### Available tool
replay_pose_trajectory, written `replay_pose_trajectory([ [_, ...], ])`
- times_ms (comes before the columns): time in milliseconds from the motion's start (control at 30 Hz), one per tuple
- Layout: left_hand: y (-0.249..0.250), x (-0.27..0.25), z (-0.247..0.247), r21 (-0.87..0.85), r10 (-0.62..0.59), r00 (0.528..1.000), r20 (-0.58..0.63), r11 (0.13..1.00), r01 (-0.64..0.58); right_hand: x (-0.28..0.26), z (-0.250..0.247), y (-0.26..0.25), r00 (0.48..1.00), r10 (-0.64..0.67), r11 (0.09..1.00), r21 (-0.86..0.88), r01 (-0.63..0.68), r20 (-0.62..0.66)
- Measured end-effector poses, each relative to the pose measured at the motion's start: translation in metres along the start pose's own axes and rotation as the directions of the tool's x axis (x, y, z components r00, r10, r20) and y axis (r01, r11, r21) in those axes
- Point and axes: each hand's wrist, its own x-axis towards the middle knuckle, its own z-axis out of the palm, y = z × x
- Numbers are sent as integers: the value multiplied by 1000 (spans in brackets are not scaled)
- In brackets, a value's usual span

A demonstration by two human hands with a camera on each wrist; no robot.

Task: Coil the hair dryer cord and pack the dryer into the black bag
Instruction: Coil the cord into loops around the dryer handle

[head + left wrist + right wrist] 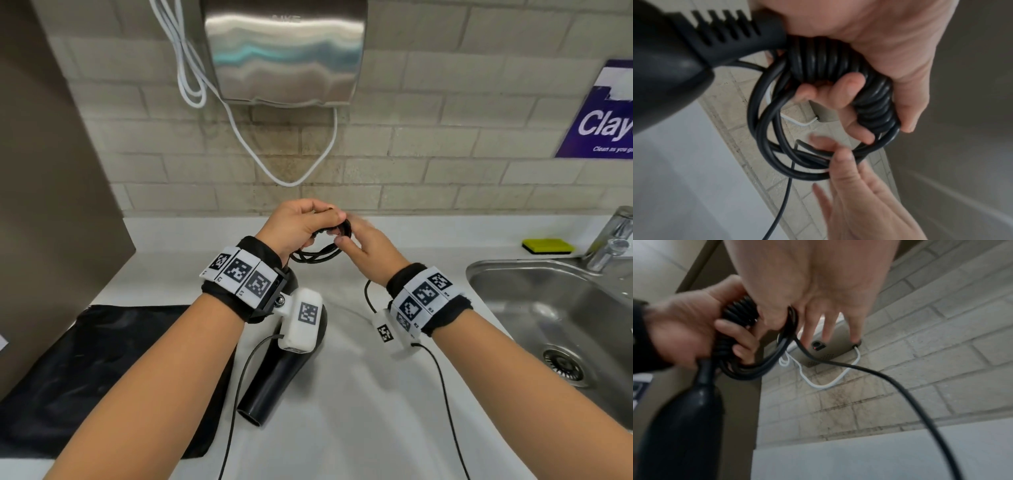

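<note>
Black cord: springy rubber, gathering in loops inside the curled fingers of the left hand.
Right hand: fingers straight, seemingly feeding a strand; blur is hiding the contact.
Dryer: hanging below the left wrist, probably light.
Bag: lying flat, left of both hands.
Hold: pinching across the loops, since they are likely to spring apart.

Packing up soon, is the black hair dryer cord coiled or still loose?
Mostly coiled: the left hand grips a bundle of black hair dryer cord loops; a loose strand trails off past the right hand.
</note>
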Motion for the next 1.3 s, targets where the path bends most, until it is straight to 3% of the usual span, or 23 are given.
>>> replay_pose_trajectory([
  [100, 0, 0, -2, 2, 14, 1000, 11, 1000, -14, -1, -6, -1, 979, 101, 993, 42, -110, 174],
  [300, -3, 0, -9, -60, 38, 999, 35, 998, -36, -1, -21, 6, 980, 2, 973, -228, 44, 198],
  [433, -2, -4, -9, -7, 28, 998, 52, 1000, -28, 1, -31, 7, 998, -24, 915, -402, 43, 52],
  [533, 1, -7, -5, 83, 20, 995, 94, 996, -28, 5, -36, 3, 995, -22, 844, -535, -36, -101],
  [633, 4, -7, -1, 207, -1, 990, 144, 978, -29, 5, -37, -5, 964, -85, 872, -487, -50, -250],
  [733, 2, -5, 2, 361, -13, 988, 154, 932, -44, 4, -35, -17, 934, -158, 898, -440, 1, -321],
  [900, -2, -1, 5, 182, 49, 999, 4, 982, -49, 4, -35, -15, 914, -127, 979, -197, 53, -386],
  [1033, -3, -1, 6, 77, 32, 999, -34, 997, -29, -4, -33, 5, 847, -168, 956, -294, 14, -505],
  [1100, -1, -2, 4, 63, 27, 999, -38, 998, -25, -12, -29, 18, 852, -61, 969, -236, -74, -520],
  [1200, -1, -2, 0, 33, 37, 998, -51, 999, -35, -26, -22, 38, 870, 214, 974, 33, -223, -444],
  [1300, 0, -4, 0, 7, 41, 998, -46, 999, -41, -41, -10, 49, 914, 363, 925, 188, -330, -180],
])
